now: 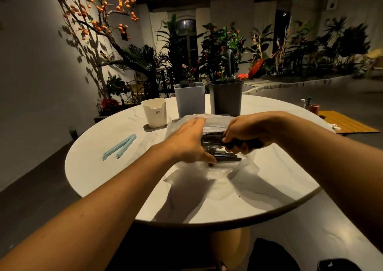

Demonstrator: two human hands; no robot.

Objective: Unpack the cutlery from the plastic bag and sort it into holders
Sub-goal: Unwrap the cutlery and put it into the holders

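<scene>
A clear plastic bag (215,179) lies open on the round white table (107,167). Dark-handled cutlery (226,156) lies in a pile in it. My left hand (190,140) rests flat on the bag and the pile, fingers straight. My right hand (246,133) grips a bundle of black cutlery handles (244,145) just above the pile. Three holders stand behind the bag: a cream one (155,113) at the left, a blue-grey one (189,99) in the middle, a dark grey one (226,96) at the right.
A light blue bag clip (120,147) lies open on the table's left side. A yellow slatted mat (346,121) with small bottles (306,103) sits far right. Plants line the wall behind. A dark object (339,264) lies below the table's near edge.
</scene>
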